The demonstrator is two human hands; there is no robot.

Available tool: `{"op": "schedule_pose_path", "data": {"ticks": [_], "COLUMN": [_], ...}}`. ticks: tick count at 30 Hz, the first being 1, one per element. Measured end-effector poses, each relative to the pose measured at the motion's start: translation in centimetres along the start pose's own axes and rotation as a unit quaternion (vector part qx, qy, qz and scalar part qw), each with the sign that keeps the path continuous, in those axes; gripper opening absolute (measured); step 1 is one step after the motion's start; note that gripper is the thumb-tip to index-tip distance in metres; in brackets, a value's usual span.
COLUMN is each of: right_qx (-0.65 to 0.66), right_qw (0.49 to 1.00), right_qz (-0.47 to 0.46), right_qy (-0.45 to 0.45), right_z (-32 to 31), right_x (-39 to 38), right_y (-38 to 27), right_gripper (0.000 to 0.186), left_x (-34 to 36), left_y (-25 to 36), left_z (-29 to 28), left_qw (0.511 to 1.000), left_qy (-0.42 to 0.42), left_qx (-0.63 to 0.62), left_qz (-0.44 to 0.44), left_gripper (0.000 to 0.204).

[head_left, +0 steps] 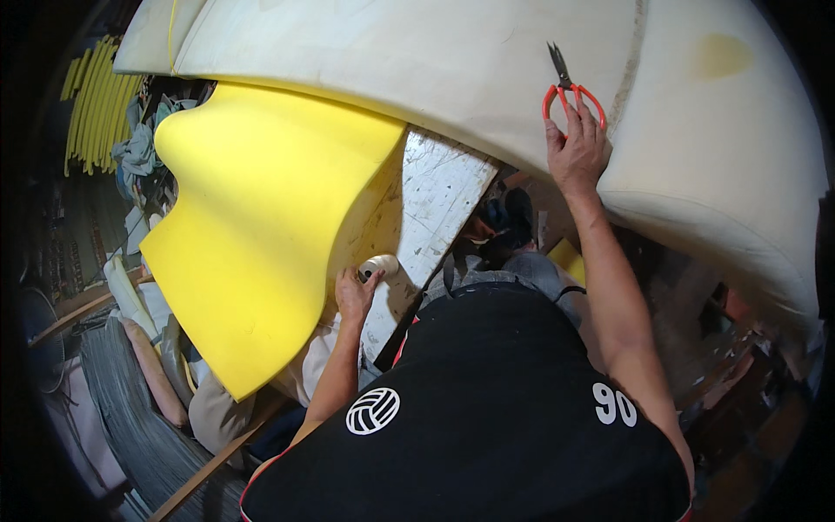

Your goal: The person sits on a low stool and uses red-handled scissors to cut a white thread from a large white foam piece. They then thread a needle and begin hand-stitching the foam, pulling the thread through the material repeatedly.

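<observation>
1. Our left hand (355,294) is closed around a small pale roll (379,266), held against the white-smeared wooden board (439,196).
2. Just left of it curves the bright yellow foam sheet (261,217).
3. Farther off, our right hand (576,150) rests on the cream foam slab (452,65), fingers on the red-handled scissors (567,90) lying there; how firmly they grip we cannot tell.

bg: dim workshop | yellow foam strips (91,100) far left; cluttered floor (739,383)
</observation>
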State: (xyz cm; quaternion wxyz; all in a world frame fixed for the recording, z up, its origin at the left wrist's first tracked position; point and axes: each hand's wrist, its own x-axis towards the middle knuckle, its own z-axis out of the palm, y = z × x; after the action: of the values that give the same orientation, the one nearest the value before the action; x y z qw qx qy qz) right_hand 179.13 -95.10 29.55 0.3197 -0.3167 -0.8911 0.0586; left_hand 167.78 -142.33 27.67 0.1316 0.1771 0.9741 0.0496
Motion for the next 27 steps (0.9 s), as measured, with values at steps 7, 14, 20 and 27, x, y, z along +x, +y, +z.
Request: {"op": "schedule_pose_path", "data": {"ticks": [7, 14, 20, 27], "right_qx": [0.014, 0.04, 0.091, 0.11], "right_qw": [1.0, 0.999, 0.994, 0.988], "right_qz": [0.016, 0.03, 0.047, 0.079], "right_qy": [0.003, 0.015, 0.038, 0.069], "right_z": [-0.1, -0.7, -1.6, -2.1], "right_x": [0.1, 0.5, 1.1, 0.5], "right_y": [0.4, 0.9, 0.7, -0.2], "right_gripper": [0.046, 0.046, 0.046, 0.041], "left_x": [0.6, 4.4, 9.5, 13.3], "left_y": [2.8, 7.2, 15.4, 20.5], "left_z": [-0.3, -4.0, -11.7, -17.2], "left_qw": [0.997, 0.996, 0.982, 0.937], "left_qy": [-0.068, -0.028, -0.045, -0.088], "left_qx": [0.044, 0.041, 0.053, 0.142], "left_qz": [-0.011, 0.069, 0.173, 0.306], "left_gripper": [0.065, 0.057, 0.051, 0.049]}}
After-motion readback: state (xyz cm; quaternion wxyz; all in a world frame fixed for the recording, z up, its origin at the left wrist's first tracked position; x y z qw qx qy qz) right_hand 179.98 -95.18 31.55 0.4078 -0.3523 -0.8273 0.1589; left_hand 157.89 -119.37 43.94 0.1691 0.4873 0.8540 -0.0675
